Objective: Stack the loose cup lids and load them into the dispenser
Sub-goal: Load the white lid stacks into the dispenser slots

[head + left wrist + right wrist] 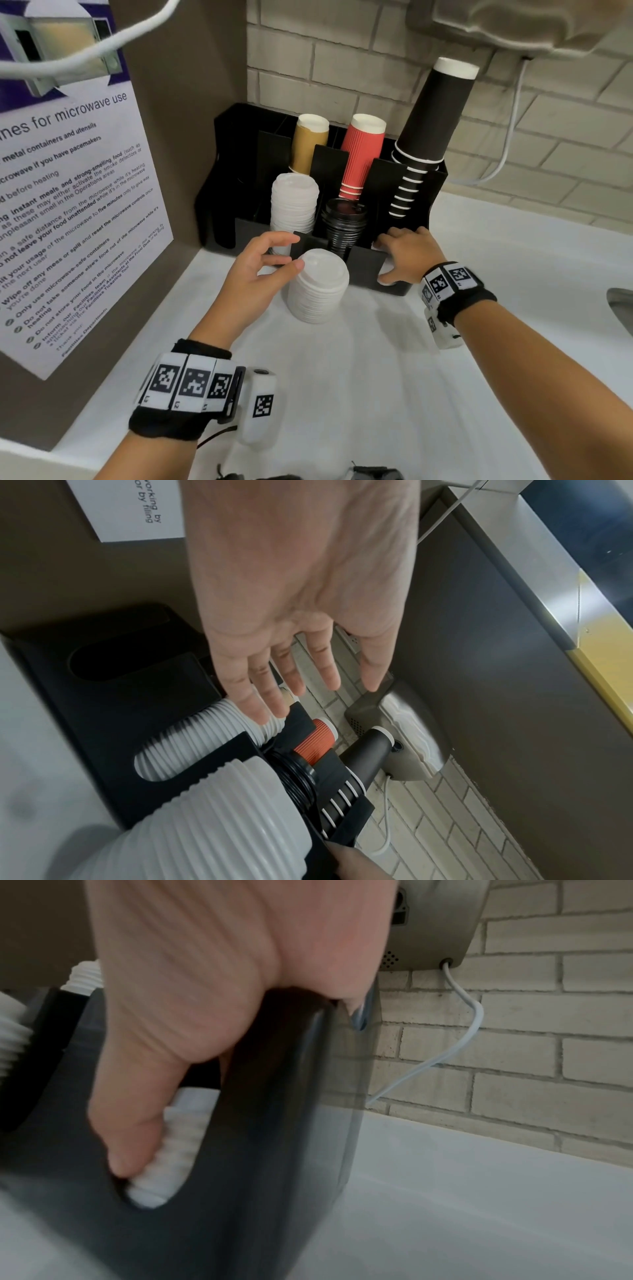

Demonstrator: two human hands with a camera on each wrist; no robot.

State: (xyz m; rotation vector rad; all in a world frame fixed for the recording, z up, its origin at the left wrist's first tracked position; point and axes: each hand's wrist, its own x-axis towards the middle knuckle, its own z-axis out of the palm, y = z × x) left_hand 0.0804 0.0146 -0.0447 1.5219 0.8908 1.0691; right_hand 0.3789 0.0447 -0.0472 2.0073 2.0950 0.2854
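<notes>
A tall stack of loose white lids [318, 291] [212, 831] stands on the white counter just in front of the black dispenser [363, 267] [103, 723] [240, 1177]. My left hand [291, 251] [308, 691] hovers at the stack's upper left with its fingers spread, and the thumb tip touches the top lid's edge. My right hand [383, 262] [232, 1085] grips at the front right compartment: fingers curl over its rim, and the thumb presses white lids [171, 1150] through the front cutout. Another white lid stack [293, 205] and black lids [344, 222] fill the neighbouring compartments.
Brown cups [308, 144], red cups [361, 157] and a leaning stack of black cups [428, 130] rise from the dispenser's back row. A microwave notice [68, 205] covers the left wall. A hand dryer [513, 24] hangs above, and a sink edge [620, 308] lies at the right.
</notes>
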